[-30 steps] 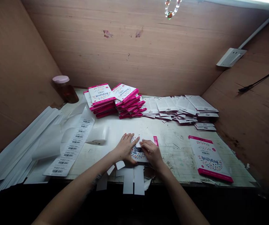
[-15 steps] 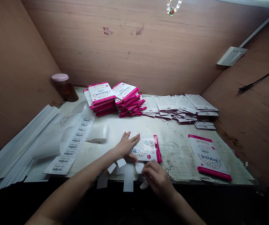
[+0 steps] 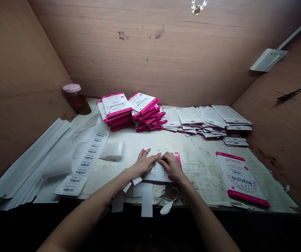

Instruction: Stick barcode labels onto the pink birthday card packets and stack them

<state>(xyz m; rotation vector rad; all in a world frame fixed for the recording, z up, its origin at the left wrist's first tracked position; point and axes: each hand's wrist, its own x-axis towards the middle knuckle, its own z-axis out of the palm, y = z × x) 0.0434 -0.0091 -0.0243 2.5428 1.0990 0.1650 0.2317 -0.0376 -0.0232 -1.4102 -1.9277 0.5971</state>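
A white and pink card packet (image 3: pixel 153 177) lies sideways near the table's front edge, partly covered by both hands. My left hand (image 3: pixel 144 164) rests on its left part with fingers spread. My right hand (image 3: pixel 171 166) is over its right part, thumb and fingers pinched on a white sticker (image 3: pixel 159 171) that lies across the packet's middle. The fingertips of the two hands nearly meet. White sticker pieces (image 3: pixel 137 181) and paper strips (image 3: pixel 147 201) hang at the table edge below my left hand.
Pink-edged packets (image 3: pixel 119 105) are piled at the back, with face-down packets (image 3: pixel 191 115) beside them. Another packet stack (image 3: pixel 241 178) lies right. Barcode labels (image 3: pixel 84 164), paper sheets (image 3: pixel 29 164) and a lidded jar (image 3: pixel 77 99) are left. A torn patch (image 3: pixel 170 192) marks the front edge.
My right hand has moved up from the table edge onto the packet, bringing the white sticker with it. My left hand has stayed on the packet. The view has shifted slightly.
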